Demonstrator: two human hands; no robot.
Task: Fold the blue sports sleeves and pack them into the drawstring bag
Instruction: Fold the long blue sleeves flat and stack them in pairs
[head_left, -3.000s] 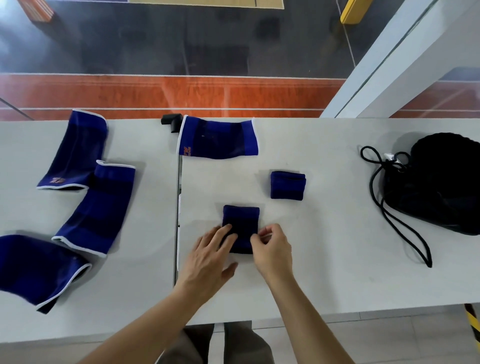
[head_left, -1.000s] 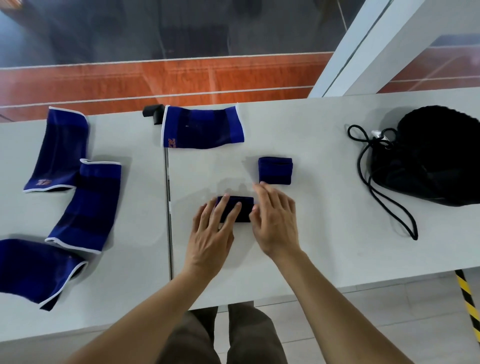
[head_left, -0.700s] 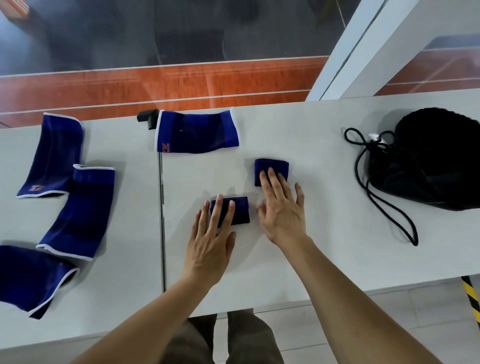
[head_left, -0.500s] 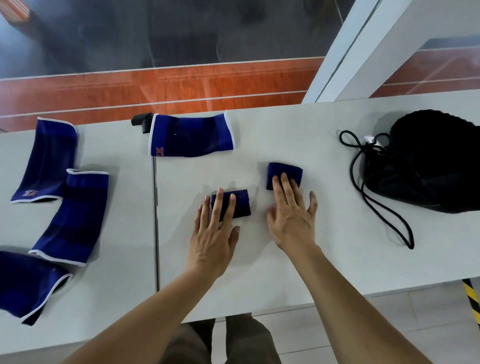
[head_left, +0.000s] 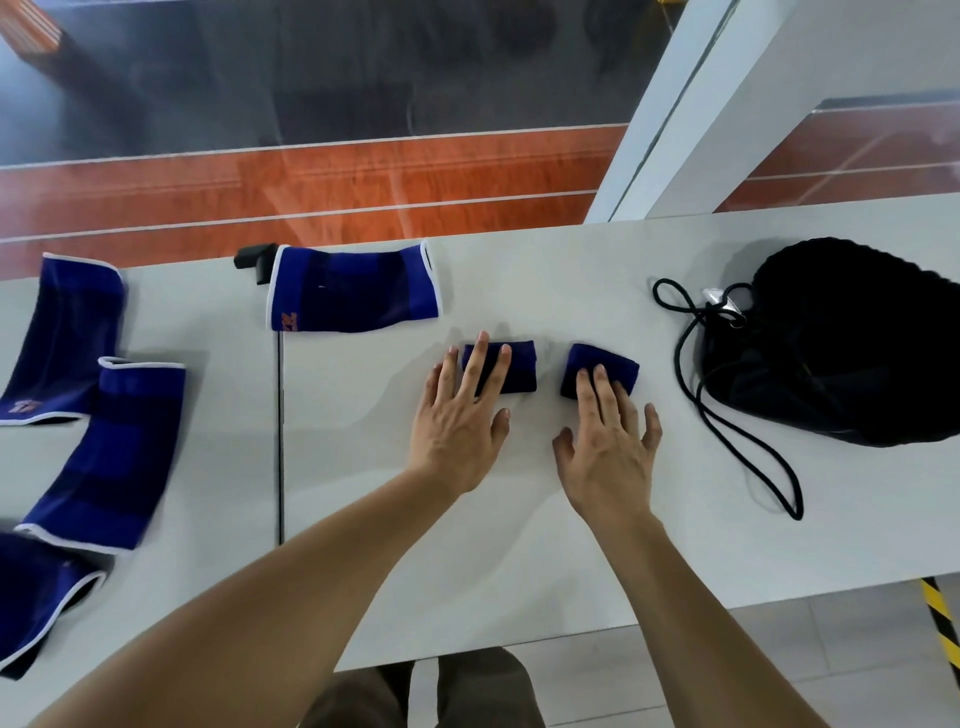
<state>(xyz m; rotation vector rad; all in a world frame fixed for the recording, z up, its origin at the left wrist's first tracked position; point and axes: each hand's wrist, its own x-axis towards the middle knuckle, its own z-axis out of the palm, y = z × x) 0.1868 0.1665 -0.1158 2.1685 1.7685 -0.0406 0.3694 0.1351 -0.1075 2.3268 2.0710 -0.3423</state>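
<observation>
You are standing at two pale grey tables (head_left: 519, 545) pushed together, a dark seam (head_left: 281, 441) running between them, with a small black clamp (head_left: 252, 258) at its far end. Beyond them a glass pane (head_left: 311, 78) overlooks an orange court floor (head_left: 363, 176) with white lines, beside a white pillar (head_left: 727, 104). At your lower right, grey floor tiles (head_left: 779, 665) carry yellow-black tape (head_left: 943, 618).

Person, head-camera view: left hand (head_left: 457, 426) and right hand (head_left: 608, 447) bare, without rings, watch or gloves; both forearms (head_left: 270, 613) uncovered, no sleeve in view. Brown-olive trousers (head_left: 415, 693) visible at the lower frame edge.
</observation>
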